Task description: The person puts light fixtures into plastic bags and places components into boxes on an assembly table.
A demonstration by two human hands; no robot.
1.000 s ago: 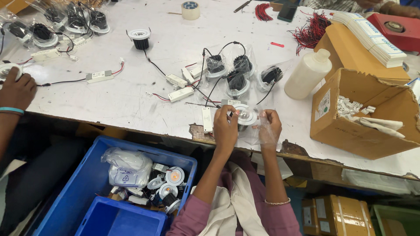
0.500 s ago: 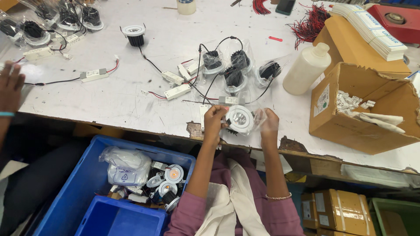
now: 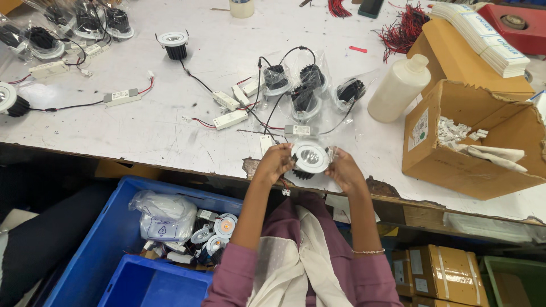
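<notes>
Both my hands hold one round white downlight (image 3: 310, 157) in a clear plastic bag, at the near edge of the white table (image 3: 159, 131). My left hand (image 3: 274, 163) grips its left side and my right hand (image 3: 344, 170) grips its right side. The lamp's white face points up at me and its black ribbed body hangs below. Just beyond it lie several bagged black-and-white downlights (image 3: 304, 94) with white driver boxes (image 3: 230, 119) and wires.
An open cardboard box (image 3: 472, 142) with small white parts stands to the right, a white plastic bottle (image 3: 398, 88) beside it. A blue crate (image 3: 108, 244) with more lamps sits below the table at left. More downlights (image 3: 173, 42) lie at the far left.
The downlight has turned so its white face now points up between my hands. The other person's hand at the left edge is gone from view.
</notes>
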